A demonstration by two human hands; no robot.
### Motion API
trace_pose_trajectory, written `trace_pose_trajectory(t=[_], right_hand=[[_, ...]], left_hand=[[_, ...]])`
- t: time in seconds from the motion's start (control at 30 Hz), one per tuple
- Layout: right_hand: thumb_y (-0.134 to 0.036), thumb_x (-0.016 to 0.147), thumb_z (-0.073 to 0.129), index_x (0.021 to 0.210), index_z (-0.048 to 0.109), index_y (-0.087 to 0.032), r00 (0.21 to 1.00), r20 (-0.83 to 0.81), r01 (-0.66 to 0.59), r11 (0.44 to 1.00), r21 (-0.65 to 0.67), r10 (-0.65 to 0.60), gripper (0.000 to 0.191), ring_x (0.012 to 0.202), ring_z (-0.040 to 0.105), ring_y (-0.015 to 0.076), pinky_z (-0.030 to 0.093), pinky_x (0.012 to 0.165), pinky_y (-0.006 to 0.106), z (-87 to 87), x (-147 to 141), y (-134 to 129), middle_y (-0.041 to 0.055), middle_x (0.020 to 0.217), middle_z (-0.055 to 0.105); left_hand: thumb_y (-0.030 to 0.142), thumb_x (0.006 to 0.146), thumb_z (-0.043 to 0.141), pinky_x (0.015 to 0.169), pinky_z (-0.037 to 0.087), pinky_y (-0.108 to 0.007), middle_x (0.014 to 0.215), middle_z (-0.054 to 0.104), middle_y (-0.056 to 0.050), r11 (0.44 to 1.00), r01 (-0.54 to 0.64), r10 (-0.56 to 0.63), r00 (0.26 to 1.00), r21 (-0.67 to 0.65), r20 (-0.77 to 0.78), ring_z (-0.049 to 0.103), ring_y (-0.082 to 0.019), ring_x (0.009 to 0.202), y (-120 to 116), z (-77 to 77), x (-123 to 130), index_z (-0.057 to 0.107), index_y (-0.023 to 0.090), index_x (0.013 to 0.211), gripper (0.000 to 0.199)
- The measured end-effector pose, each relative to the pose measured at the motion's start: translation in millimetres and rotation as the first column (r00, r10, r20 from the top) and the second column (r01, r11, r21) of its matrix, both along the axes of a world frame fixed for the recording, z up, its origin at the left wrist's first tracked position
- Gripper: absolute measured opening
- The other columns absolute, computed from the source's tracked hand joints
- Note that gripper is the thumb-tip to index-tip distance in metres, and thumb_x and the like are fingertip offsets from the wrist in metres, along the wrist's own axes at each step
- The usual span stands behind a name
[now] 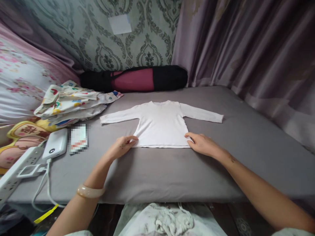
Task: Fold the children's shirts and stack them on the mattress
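Note:
A white long-sleeved shirt [162, 126] lies flat on the grey sheet [157, 173], neckline away from me and both sleeves spread out to the sides. My left hand [124, 144] pinches the shirt's lower left corner between thumb and fingers. At the lower right corner, my right hand [200, 142] grips the hem the same way. The hem runs nearly straight between the two hands. A pale bangle [90, 191] circles my left forearm.
Folded patterned cloth [71, 101] is piled at the left. Near it are a white power bank [56, 142] with cables, a power strip [21, 170] and a blurred-out packet [78, 139]. A black and maroon long bag [134, 79] lies along the wall; curtains [236, 49] hang at the right.

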State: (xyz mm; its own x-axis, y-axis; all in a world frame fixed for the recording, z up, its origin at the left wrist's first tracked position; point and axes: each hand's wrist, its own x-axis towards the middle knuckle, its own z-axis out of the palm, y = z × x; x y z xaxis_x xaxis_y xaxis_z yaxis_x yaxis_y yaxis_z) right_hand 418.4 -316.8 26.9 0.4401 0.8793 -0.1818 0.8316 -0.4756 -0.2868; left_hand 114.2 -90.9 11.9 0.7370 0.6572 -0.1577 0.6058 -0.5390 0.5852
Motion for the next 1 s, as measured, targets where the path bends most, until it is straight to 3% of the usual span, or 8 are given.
trace_pose_trajectory(t=[0.1, 0.2, 0.4, 0.47, 0.53, 0.67, 0.87, 1.0], right_hand=[[-0.027, 0.085, 0.053, 0.107, 0.066, -0.031, 1.0, 0.027, -0.014, 1.0, -0.016, 0.015, 0.026, 0.069, 0.063, 0.0188, 0.038, 0.061, 0.025, 3.9, 4, -4, -0.0012, 0.069, 0.066], [-0.025, 0.083, 0.056, 0.093, 0.07, -0.029, 0.998, -0.004, -0.065, 0.997, -0.035, 0.065, 0.017, 0.072, 0.065, 0.0206, 0.041, 0.065, 0.027, 13.9, 12, 2, 0.0006, 0.069, 0.067], [-0.026, 0.093, 0.044, 0.087, 0.073, -0.025, 0.965, -0.002, -0.263, 0.964, 0.031, 0.263, 0.03, 0.088, 0.065, 0.0216, 0.042, 0.076, 0.028, 30.8, -13, 79, 0.0049, 0.091, 0.073], [-0.021, 0.095, 0.04, 0.099, 0.072, -0.023, 0.958, -0.007, -0.283, 0.948, 0.148, 0.287, 0.032, 0.1, 0.063, 0.0202, 0.042, 0.086, 0.025, 24.8, -36, 115, 0.0059, 0.105, 0.073], [-0.016, 0.096, 0.036, 0.116, 0.067, -0.019, 0.953, -0.016, -0.289, 0.926, 0.241, 0.302, 0.036, 0.113, 0.059, 0.0191, 0.038, 0.096, 0.024, 13.5, -60, 146, 0.0079, 0.121, 0.068], [-0.015, 0.097, 0.032, 0.135, 0.052, -0.01, 0.938, -0.07, -0.307, 0.906, 0.291, 0.34, 0.043, 0.128, 0.048, 0.0181, 0.033, 0.106, 0.026, -12.8, -93, 182, 0.013, 0.139, 0.055], [-0.035, 0.1, 0.027, 0.15, 0.03, -0.003, 0.955, -0.069, -0.26, 0.926, 0.274, 0.289, 0.059, 0.148, 0.015, 0.0261, 0.012, 0.119, 0.041, -39.7, -110, 188, 0.0161, 0.159, 0.023], [-0.041, 0.1, 0.024, 0.153, 0.023, -0.003, 0.959, -0.034, -0.262, 0.93, 0.258, 0.28, 0.065, 0.149, 0.009, 0.0252, 0.005, 0.12, 0.04, -45.8, -115, 186, 0.0144, 0.161, 0.016]], left_hand=[[0.055, 0.078, 0.056, 0.057, 0.036, -0.023, 0.058, 0.048, 0.003, 0.987, 0.024, -0.022, 1.0, -0.16, 0.015, 0.045, -0.014, 0.058, 4, 8.2, -2, 0.072, 0.023, 0.104, 0.045], [0.058, 0.073, 0.063, 0.058, 0.042, -0.023, 0.063, 0.055, 0.003, 0.918, -0.058, 0.093, 0.993, -0.391, 0.071, 0.052, -0.014, 0.061, 10, 17.6, 0, 0.066, 0.02, 0.115, 0.057], [0.041, 0.08, 0.064, 0.068, 0.051, -0.029, 0.076, 0.066, -0.005, 0.773, -0.328, 0.458, 0.88, -0.543, 0.122, 0.061, -0.014, 0.066, 35, 11.6, 36, 0.06, 0.012, 0.109, 0.041], [0.029, 0.084, 0.056, 0.073, 0.051, -0.031, 0.08, 0.068, -0.007, 0.832, -0.392, 0.473, 0.87, -0.392, 0.135, 0.062, -0.016, 0.071, 47, 2.8, 51, 0.061, 0.012, 0.107, 0.029], [0.02, 0.083, 0.054, 0.081, 0.05, -0.033, 0.088, 0.068, -0.008, 0.91, -0.41, 0.414, 0.895, -0.057, 0.168, 0.062, -0.018, 0.082, 59, -6.5, 63, 0.065, 0.014, 0.102, 0.022], [0.016, 0.084, 0.052, 0.092, 0.044, -0.038, 0.102, 0.065, -0.011, 0.855, -0.183, 0.138, 0.982, 0.485, 0.126, 0.056, -0.024, 0.099, 79, -17.8, 73, 0.068, 0.016, 0.098, 0.022], [0.012, 0.088, 0.044, 0.084, 0.041, -0.042, 0.097, 0.065, -0.014, 0.71, 0.164, -0.076, 0.985, 0.685, -0.157, 0.051, -0.028, 0.097, 97, -17.8, 74, 0.068, 0.014, 0.091, 0.024], [0.012, 0.087, 0.045, 0.083, 0.038, -0.042, 0.095, 0.064, -0.015, 0.64, 0.266, -0.125, 0.962, 0.721, -0.244, 0.05, -0.028, 0.098, 105, -16.9, 76, 0.067, 0.014, 0.09, 0.022]])
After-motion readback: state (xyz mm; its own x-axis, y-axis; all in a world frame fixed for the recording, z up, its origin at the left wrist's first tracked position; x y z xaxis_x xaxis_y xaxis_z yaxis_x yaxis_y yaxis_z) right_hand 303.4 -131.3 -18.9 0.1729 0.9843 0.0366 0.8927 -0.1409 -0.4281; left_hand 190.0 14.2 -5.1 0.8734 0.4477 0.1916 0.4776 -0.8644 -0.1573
